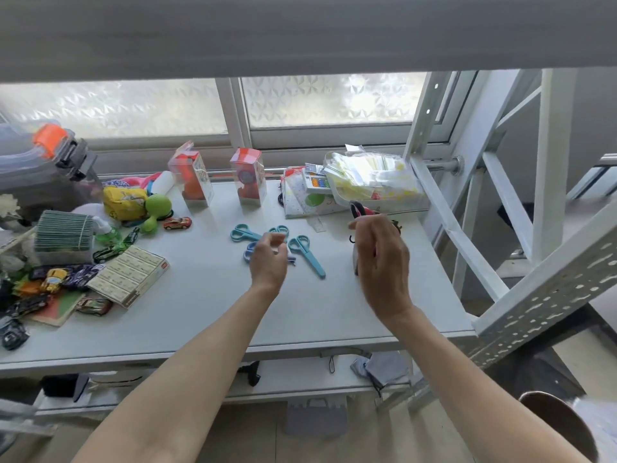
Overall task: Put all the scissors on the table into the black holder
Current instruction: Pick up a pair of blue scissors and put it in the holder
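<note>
Several small scissors lie in a cluster mid-table: a teal pair, a second teal pair, another teal handle and a blue-purple pair, partly under my left hand. My left hand hovers just over this cluster with its fingers loosely curled and apart, holding nothing. My right hand is to the right, in front of the black holder, of which only a dark edge shows. Its fingertips pinch a pair of red-and-black scissors, whose handles stick up above the hand.
Toy cars, a green toy, a box and a stack of cards crowd the table's left. Two clear gift boxes stand at the back. A clear bin of bags sits behind the holder. A white metal frame borders the right.
</note>
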### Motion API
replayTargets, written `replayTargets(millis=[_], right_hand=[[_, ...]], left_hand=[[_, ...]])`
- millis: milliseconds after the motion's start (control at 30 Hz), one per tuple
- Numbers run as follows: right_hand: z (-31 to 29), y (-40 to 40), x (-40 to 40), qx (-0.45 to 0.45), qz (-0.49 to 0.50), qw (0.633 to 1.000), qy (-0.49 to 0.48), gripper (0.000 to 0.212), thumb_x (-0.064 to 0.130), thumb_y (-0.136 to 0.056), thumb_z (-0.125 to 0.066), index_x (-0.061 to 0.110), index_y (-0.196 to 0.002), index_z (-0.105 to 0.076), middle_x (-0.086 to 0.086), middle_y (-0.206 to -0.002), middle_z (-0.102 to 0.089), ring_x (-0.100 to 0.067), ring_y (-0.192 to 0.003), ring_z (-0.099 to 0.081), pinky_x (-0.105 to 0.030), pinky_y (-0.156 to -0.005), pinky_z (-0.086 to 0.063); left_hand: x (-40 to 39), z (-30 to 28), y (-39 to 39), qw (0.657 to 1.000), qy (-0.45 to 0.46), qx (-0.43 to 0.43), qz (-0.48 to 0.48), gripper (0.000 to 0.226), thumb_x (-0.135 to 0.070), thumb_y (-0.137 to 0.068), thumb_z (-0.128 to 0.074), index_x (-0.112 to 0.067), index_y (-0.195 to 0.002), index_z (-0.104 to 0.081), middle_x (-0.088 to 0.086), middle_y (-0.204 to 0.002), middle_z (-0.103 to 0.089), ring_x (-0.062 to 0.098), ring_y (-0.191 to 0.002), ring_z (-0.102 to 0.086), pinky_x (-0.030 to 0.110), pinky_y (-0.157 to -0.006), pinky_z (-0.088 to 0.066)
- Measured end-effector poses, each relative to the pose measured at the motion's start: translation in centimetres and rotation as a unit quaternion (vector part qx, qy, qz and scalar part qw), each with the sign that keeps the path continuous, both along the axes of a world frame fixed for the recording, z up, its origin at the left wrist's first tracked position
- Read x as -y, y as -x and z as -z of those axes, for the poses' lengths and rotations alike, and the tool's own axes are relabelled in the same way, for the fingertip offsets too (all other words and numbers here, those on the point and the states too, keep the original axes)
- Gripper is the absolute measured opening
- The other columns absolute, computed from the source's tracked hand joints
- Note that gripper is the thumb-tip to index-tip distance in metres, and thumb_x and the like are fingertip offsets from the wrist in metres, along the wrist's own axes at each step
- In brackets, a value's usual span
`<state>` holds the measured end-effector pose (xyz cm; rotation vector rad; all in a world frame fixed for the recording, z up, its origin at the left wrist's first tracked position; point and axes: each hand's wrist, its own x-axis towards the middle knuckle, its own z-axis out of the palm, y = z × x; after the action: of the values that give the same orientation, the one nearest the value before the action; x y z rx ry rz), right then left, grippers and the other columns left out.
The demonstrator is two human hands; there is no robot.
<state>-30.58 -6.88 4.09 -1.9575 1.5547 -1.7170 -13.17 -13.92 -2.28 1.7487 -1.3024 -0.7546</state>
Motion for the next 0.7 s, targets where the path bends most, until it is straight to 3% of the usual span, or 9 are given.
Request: replayTargets(millis=[100,233,433,567,700], right_hand=[[1.0,-3.6,0.7,-0.047,-0.057,0.996,-0.050,0.025,0.015,-0.100,-0.045,0.007,-0.087,-0.064,-0.005,-0.086,-0.066,-0.017,-0.074,-0.061,-0.032,-0.065,-0.051],[1.8,-6.6,2.2,-0.067,-0.040,0.993,-0.083,0.020,0.015,-0.100,-0.050,0.006,-0.092,-0.067,-0.005,-0.089,-0.067,-0.021,-0.073,-0.061,-0.042,-0.064,-0.052],[3.2,-6.0,1.5,-0.056,-0.034,0.996,-0.058,0.016,0.011,-0.098,-0.051,0.008,-0.089,-0.065,-0.002,-0.086,-0.068,-0.019,-0.069,-0.060,-0.040,-0.060,-0.052],[4.3,-6.3,1.9,-0.087,-0.052,0.993,-0.068,0.017,0.012,-0.098,-0.051,0.009,-0.090,-0.065,-0.002,-0.087,-0.067,-0.016,-0.070,-0.059,-0.036,-0.062,-0.052],[5.8,-8.4,5.2,-0.125,-0.084,0.966,-0.210,0.027,0.016,-0.100,-0.047,0.009,-0.120,-0.064,-0.009,-0.111,-0.065,-0.026,-0.092,-0.063,-0.040,-0.082,-0.051]], left_hand=[[0.4,0.9,-3.7,0.996,-0.032,0.056,-0.060,0.031,-0.008,-0.093,-0.053,-0.007,-0.123,-0.061,0.017,-0.128,-0.058,0.030,-0.113,-0.060,0.033,-0.102,-0.043],[0.9,1.5,-6.0,0.992,-0.079,0.081,-0.052,0.045,-0.013,-0.093,-0.055,-0.009,-0.138,-0.050,0.017,-0.137,-0.047,0.032,-0.121,-0.055,0.032,-0.106,-0.038],[1.9,2.0,-4.8,0.994,-0.045,0.088,0.037,0.051,-0.010,-0.092,-0.059,-0.009,-0.141,-0.049,0.015,-0.140,-0.046,0.029,-0.126,-0.052,0.032,-0.110,-0.036],[2.9,2.1,-4.7,0.992,-0.059,0.111,-0.026,0.049,-0.009,-0.091,-0.056,-0.011,-0.139,-0.049,0.016,-0.141,-0.041,0.034,-0.120,-0.056,0.034,-0.105,-0.041],[4.0,2.3,-5.8,0.980,-0.149,0.128,-0.031,0.056,-0.010,-0.092,-0.054,-0.011,-0.147,-0.040,0.018,-0.146,-0.037,0.036,-0.127,-0.052,0.036,-0.109,-0.038]])
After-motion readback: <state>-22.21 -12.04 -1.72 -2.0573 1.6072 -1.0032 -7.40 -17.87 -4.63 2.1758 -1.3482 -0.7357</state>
